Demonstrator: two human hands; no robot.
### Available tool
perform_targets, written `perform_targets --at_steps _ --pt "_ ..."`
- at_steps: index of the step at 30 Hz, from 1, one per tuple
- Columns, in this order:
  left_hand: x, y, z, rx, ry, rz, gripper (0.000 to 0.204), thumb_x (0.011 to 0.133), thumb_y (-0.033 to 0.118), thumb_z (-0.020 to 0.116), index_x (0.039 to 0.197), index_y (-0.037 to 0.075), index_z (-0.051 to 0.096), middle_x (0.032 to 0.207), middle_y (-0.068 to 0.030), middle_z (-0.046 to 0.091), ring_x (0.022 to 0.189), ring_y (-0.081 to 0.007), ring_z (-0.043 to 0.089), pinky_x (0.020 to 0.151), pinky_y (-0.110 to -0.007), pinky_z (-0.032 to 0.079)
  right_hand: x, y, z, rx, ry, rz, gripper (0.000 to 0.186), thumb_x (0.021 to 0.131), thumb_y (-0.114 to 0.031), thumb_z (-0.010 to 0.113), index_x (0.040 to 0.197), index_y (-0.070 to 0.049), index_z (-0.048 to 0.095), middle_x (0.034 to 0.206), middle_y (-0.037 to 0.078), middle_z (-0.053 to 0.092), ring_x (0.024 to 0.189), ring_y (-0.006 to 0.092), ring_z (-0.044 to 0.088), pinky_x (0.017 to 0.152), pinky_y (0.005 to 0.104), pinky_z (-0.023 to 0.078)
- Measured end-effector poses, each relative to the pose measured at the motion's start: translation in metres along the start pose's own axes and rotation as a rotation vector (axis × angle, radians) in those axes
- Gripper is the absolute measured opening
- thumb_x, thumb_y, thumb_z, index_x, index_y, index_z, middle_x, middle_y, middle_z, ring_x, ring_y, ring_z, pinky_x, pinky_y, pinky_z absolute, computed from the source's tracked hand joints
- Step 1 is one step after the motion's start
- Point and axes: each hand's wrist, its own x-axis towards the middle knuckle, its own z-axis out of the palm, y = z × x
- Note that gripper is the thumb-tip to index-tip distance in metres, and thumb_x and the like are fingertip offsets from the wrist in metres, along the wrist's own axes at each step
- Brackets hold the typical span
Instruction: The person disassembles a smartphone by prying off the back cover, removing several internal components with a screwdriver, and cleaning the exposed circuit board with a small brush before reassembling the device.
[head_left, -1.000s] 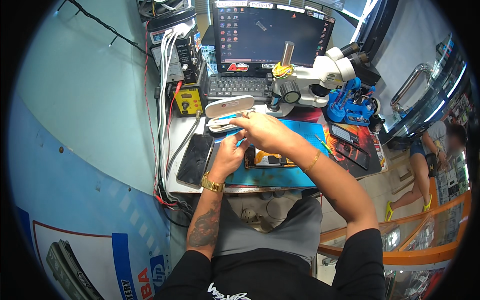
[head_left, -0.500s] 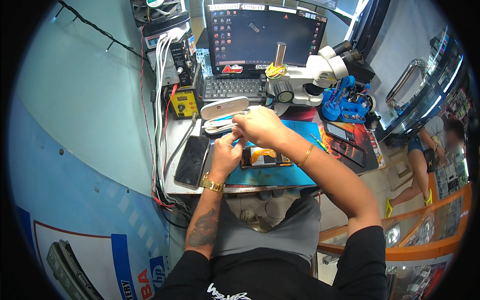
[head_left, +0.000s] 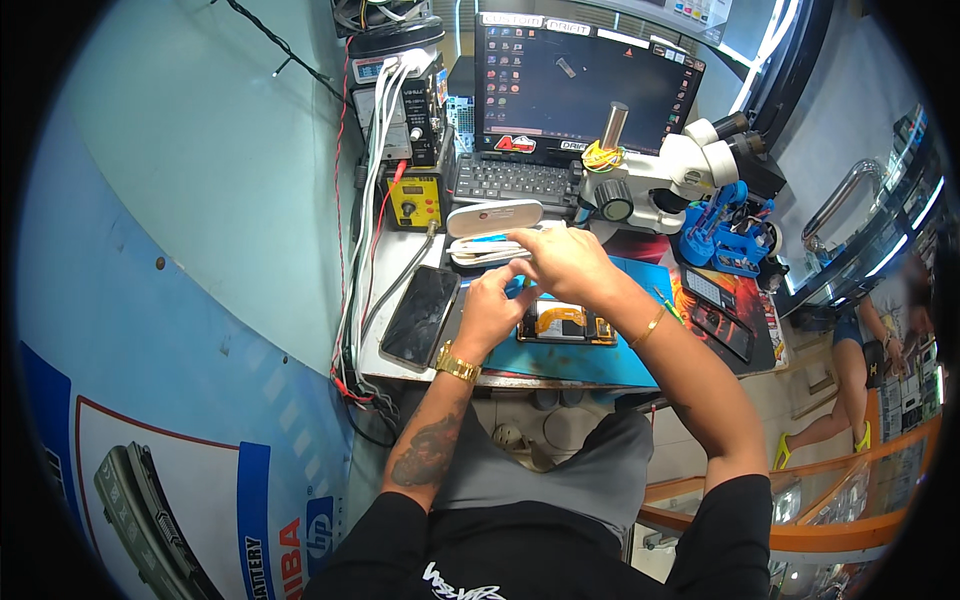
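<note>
The left hand [head_left: 493, 310] and right hand [head_left: 572, 265] meet over the mat [head_left: 600, 370], their fingers bunched together; whether they clamp anything small, I cannot tell, as the right hand hides the grip. The opened phone [head_left: 565, 325] lies just nearer the body than the fingers, orange ribbon [head_left: 553, 317] exposed. The open case [head_left: 495, 217] sits just beyond them; the dark phone [head_left: 420, 315] is to their left on the bench [head_left: 372, 350]. The step in hand looks like close two-handed fingertip work; the next move calls for a light touch, clear of that ribbon.
</note>
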Motion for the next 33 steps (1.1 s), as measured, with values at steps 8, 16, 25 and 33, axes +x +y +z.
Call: perform_targets --at_steps 8,16,25,33 --pt "-0.004 -0.010 0.005 0.383 0.000 0.084 0.030 0.081 0.029 0.085 0.099 0.007 0.077 0.092 -0.0119 0.073 0.091 -0.0327 0.067 0.081 -0.045 0.052 0.000 0.016 0.011 0.054 0.096 -0.086 0.047 0.090 -0.015 0.068 0.136 -0.013 0.061 0.111 0.020 0.072 0.105 0.0400 0.068 0.089 0.0517 0.054" --pt "-0.010 -0.008 0.004 0.488 0.003 -0.029 0.026 0.081 0.036 0.082 0.084 0.011 0.082 0.095 -0.0035 0.072 0.097 -0.0297 0.062 0.085 -0.046 0.045 -0.010 0.022 0.012 0.148 0.209 -0.213 0.046 0.090 -0.017 0.069 0.136 -0.012 0.062 0.108 0.020 0.072 0.106 0.0387 0.067 0.089 0.0515 0.054" --pt "-0.010 -0.016 -0.003 0.457 -0.011 0.031 0.017 0.082 0.028 0.081 0.085 0.011 0.082 0.095 -0.0032 0.074 0.094 -0.0290 0.064 0.083 -0.044 0.050 0.004 0.016 0.013 0.041 0.088 -0.013 0.043 0.092 -0.022 0.069 0.133 -0.013 0.065 0.106 0.020 0.073 0.102 0.0387 0.069 0.086 0.0500 0.056" --pt "-0.009 -0.017 0.000 0.425 -0.013 0.036 0.017 0.082 0.026 0.082 0.087 0.011 0.082 0.093 -0.0042 0.074 0.094 -0.0294 0.064 0.083 -0.045 0.049 -0.001 0.025 0.024 0.099 0.228 -0.095 0.041 0.090 -0.020 0.069 0.131 -0.015 0.065 0.103 0.018 0.073 0.101 0.0394 0.069 0.087 0.0516 0.055"
